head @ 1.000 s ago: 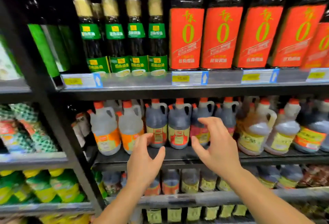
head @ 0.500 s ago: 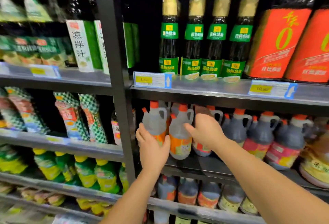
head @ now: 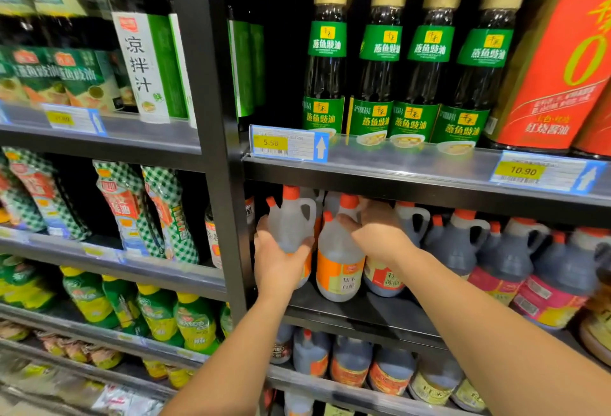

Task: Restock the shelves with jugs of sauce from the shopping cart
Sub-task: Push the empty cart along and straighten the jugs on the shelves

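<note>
Two bare forearms reach up and away from the person toward the middle shelf (head: 357,311), the left one rising steeply, the right one coming in at a slant from the lower right. The left hand (head: 281,267) is turned palm forward with the wrist bent back. Its grip is wrapped round the belly of a pale jug (head: 288,227), with the thumb on the jug's right side and the fingers round its left. That jug has an orange cap and stands upright at the left end of the shelf, just beside the black upright post (head: 224,184). The right hand (head: 380,237) lies palm down over a dark jug (head: 383,280), its thumb against the neck of a second pale jug (head: 337,267) that stands touching the first. The fingers reach toward the back, and I cannot tell whether that grip is closed on anything. More dark jugs (head: 459,250) line the shelf to the right. On the shelf above stand four green-labelled bottles (head: 377,85), behind a yellow price tag (head: 287,144).
</note>
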